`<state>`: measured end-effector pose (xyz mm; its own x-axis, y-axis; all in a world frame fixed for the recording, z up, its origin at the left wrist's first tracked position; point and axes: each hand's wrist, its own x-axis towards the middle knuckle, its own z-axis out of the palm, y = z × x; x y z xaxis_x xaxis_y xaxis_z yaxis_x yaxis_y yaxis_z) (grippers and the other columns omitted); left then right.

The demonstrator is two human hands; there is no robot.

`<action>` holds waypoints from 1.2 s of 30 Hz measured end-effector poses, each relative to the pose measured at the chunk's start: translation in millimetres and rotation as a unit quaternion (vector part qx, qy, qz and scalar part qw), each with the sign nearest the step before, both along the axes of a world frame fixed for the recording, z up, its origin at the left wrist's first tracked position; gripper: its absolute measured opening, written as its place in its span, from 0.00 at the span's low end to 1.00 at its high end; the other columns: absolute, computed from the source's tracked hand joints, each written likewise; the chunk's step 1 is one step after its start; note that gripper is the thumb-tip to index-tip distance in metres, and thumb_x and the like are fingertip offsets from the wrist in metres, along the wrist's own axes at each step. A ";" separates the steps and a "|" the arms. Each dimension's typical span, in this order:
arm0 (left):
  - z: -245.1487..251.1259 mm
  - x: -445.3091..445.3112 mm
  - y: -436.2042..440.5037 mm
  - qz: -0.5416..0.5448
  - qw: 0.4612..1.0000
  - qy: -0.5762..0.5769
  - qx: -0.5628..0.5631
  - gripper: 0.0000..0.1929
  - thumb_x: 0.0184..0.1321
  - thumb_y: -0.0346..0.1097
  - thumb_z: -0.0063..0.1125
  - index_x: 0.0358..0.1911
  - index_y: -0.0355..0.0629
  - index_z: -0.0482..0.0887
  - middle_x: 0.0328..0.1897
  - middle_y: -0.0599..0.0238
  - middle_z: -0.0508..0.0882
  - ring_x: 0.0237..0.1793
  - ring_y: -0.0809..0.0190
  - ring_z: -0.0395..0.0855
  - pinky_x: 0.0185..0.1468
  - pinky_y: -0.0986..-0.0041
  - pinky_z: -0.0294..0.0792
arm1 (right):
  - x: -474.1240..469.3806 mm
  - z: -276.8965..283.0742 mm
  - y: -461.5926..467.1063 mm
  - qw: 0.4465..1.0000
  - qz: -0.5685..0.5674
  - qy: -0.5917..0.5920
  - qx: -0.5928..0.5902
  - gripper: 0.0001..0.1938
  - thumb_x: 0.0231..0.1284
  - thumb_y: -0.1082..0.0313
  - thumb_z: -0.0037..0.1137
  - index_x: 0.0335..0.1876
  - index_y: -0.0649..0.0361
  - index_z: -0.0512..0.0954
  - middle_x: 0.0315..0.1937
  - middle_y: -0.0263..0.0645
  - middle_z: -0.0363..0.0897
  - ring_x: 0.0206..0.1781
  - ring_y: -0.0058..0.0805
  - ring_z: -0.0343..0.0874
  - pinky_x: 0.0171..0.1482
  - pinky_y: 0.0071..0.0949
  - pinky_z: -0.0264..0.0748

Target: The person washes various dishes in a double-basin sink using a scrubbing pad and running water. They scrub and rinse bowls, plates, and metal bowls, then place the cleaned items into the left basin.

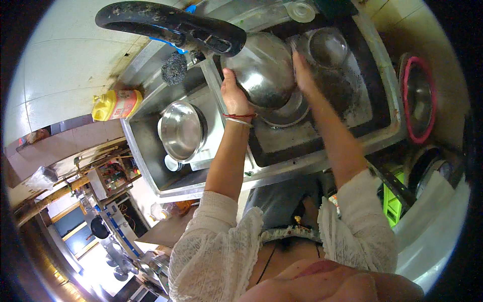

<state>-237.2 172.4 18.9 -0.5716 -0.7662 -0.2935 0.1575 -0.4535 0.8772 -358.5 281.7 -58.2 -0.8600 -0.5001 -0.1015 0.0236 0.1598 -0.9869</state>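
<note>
A shiny metal bowl (264,75) is held over the right sink basin (286,143), its rounded outside turned up towards me. My left hand (234,92) grips its left side, thumb uppermost, with a red cord and a pale bangle at the wrist. Against the bowl's right side lies my right hand (305,73), blurred, its fingers stretched along the rim. Under the bowl, partly hidden, a round metal vessel (290,113) sits in the basin. The black faucet (222,39) reaches over the bowl's upper left edge.
The left basin holds a metal pot (181,130) and small white dishes (172,163). A steel scourer (174,68) and a yellow bottle (117,105) are at the sink's back left. Another round vessel (328,48) stands in the right basin. A pink-rimmed basin (420,100) leans at right.
</note>
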 end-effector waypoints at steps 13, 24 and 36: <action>-26.5 -1.2 10.2 -0.068 0.993 0.005 0.100 0.23 0.67 0.51 0.43 0.49 0.35 0.75 0.46 0.62 0.80 0.44 0.61 0.78 0.49 0.69 0.69 | -32.2 56.7 -30.6 0.962 0.209 0.148 0.092 0.26 0.61 0.50 0.46 0.58 0.62 0.69 0.60 0.49 0.67 0.62 0.51 0.64 0.64 0.37 0.61; -63.9 9.5 9.8 -0.077 0.987 0.087 0.115 0.24 0.68 0.51 0.42 0.52 0.35 0.73 0.51 0.59 0.79 0.48 0.57 0.76 0.54 0.66 0.67 | 42.8 103.9 -35.1 0.907 0.154 0.306 0.246 0.23 0.63 0.45 0.42 0.52 0.54 0.76 0.58 0.44 0.69 0.63 0.45 0.64 0.62 0.39 0.61; -92.1 4.7 -25.0 -0.068 0.992 -0.089 0.049 0.30 0.62 0.57 0.51 0.56 0.38 0.69 0.48 0.59 0.79 0.47 0.59 0.76 0.48 0.64 0.70 | -25.8 48.3 59.0 0.903 -0.019 -0.388 -0.184 0.24 0.59 0.49 0.56 0.51 0.63 0.76 0.47 0.40 0.79 0.47 0.33 0.78 0.51 0.31 0.72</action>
